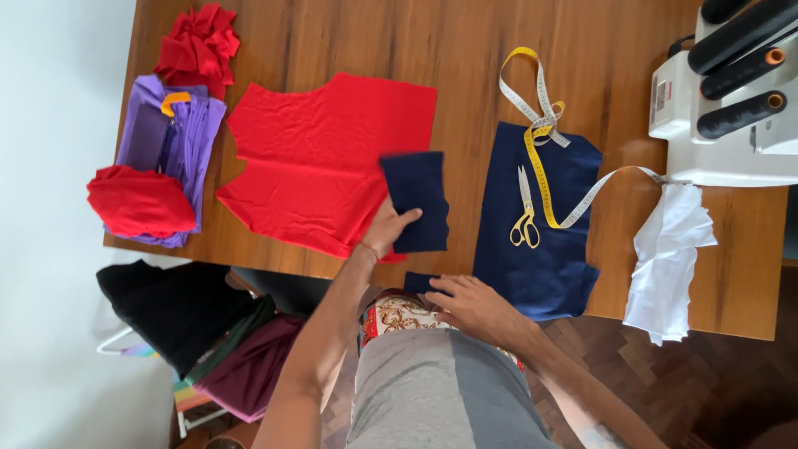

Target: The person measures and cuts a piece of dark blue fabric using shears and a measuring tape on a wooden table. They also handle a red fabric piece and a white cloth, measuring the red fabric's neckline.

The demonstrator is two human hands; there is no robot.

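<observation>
Pinching a small navy fabric rectangle (416, 199), its long axis pointing away, left hand (384, 229) fingers grip its near-left edge; right hand (474, 306), fingers spread open, presses a navy scrap (418, 283) at the wooden worktop (465, 50) edge.

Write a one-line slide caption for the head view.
Left hand holds a navy fabric piece over red cut cloth; right hand rests at the wooden table edge.

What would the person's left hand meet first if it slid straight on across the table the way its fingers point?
The left hand holds a small navy fabric piece and points up the table. Beyond that piece, it would probably cross the red cut fabric panel, then bare wooden table.
</observation>
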